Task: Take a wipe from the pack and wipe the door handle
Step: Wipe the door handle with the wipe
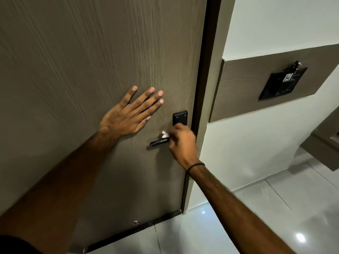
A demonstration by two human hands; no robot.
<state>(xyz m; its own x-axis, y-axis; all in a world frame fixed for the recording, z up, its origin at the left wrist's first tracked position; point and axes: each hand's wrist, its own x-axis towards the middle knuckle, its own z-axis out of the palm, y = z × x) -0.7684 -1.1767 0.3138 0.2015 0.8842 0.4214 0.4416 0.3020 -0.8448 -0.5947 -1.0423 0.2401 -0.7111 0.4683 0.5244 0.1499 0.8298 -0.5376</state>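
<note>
A black lever door handle (158, 142) sticks out leftward from a black backplate (180, 116) near the right edge of a brown wood-grain door (77, 57). My right hand (182, 142) is closed around the handle's inner end, clutching a white wipe (164, 134) whose corner pokes out above the lever. Flat against the door, up and to the left of the handle, rests my left hand (128, 114) with its fingers spread. The wipe pack is not in view.
The dark door frame (205, 70) runs along the door's right side. On the white wall to the right is a brown panel with a black card holder (282, 82). Glossy white floor tiles (256, 217) lie below.
</note>
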